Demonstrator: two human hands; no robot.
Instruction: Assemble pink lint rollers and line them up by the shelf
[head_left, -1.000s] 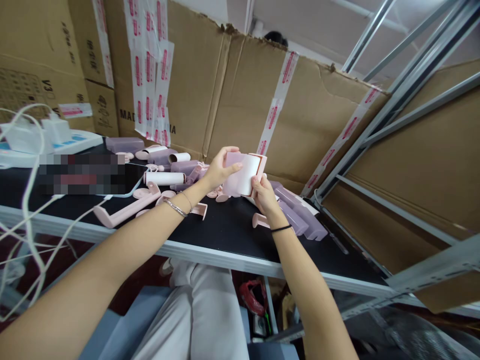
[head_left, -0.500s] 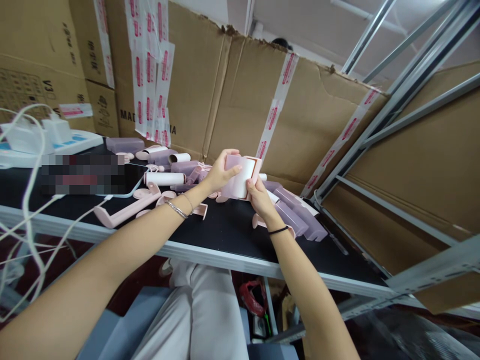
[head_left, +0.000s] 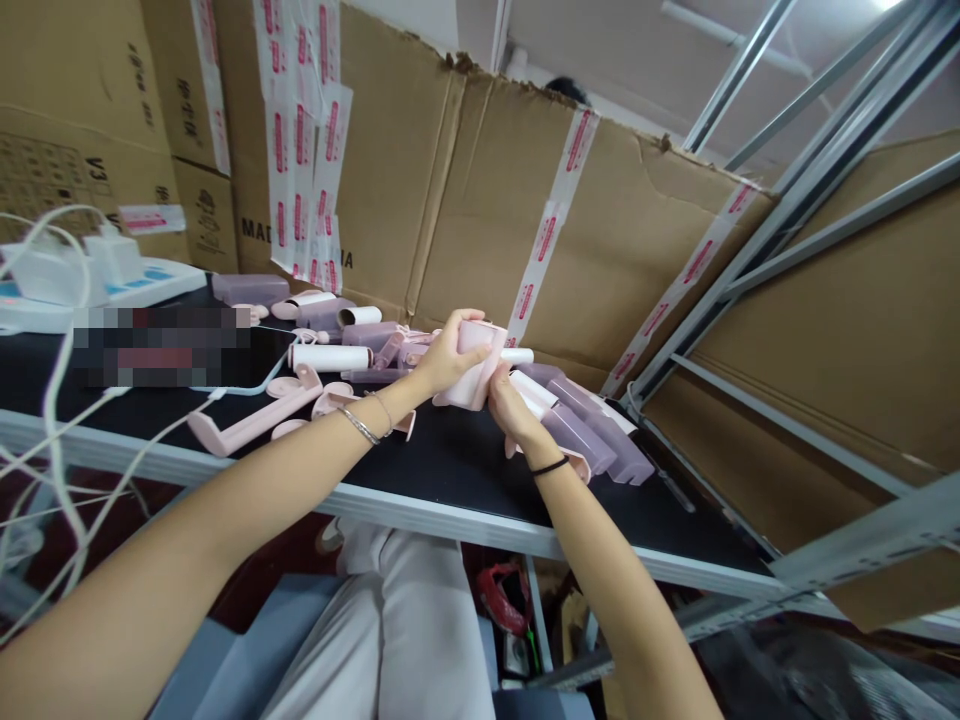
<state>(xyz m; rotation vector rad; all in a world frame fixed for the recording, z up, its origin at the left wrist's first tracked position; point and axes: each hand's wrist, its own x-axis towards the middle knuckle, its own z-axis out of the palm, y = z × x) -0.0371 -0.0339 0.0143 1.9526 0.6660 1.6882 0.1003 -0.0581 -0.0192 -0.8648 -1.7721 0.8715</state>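
My left hand [head_left: 448, 357] is wrapped round a pink plastic roller holder [head_left: 474, 362] held just above the black tabletop [head_left: 450, 462]. My right hand [head_left: 507, 407] grips the same pink piece from below and the right, fingers curled against it. A white paper roll [head_left: 517, 355] pokes out just behind the held piece. Purple cases [head_left: 592, 432] lie right of my right hand. Pink handles [head_left: 251, 420] and another white roll [head_left: 328, 357] lie left of my left wrist.
Taped cardboard sheets [head_left: 480, 190] wall off the back of the bench. A white power strip with chargers [head_left: 90, 275] and loose white cables [head_left: 60, 440] sit at the left. Grey metal shelf rails [head_left: 787, 190] run along the right. Stacked boxes [head_left: 82, 110] stand at the far left.
Both hands have lowered the pink holder toward the tabletop and turned it, so its white roll face no longer shows. The right hand slid under it.
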